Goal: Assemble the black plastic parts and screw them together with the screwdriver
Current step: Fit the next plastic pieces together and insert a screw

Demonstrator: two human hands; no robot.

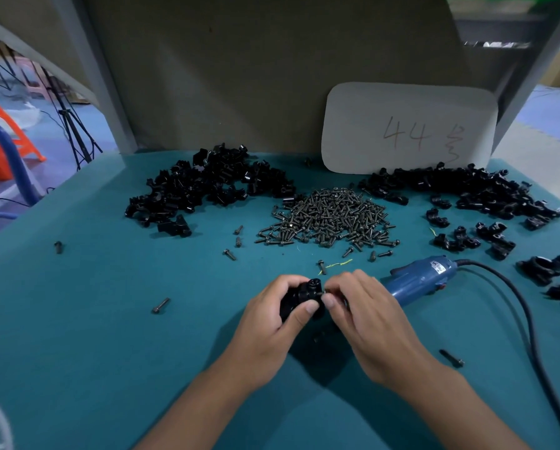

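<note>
Teal tabletop (93,303), both hands (317,306) around black plastic part (299,295).

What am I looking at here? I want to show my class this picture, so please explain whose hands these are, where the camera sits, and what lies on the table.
There is no machine: a person's bare hands, filmed by a camera on their head. The left hand grips a black plastic part; the right hand pinches a screw at its side. On the teal table lie a screw heap, two piles of black parts and a blue electric screwdriver.
</note>
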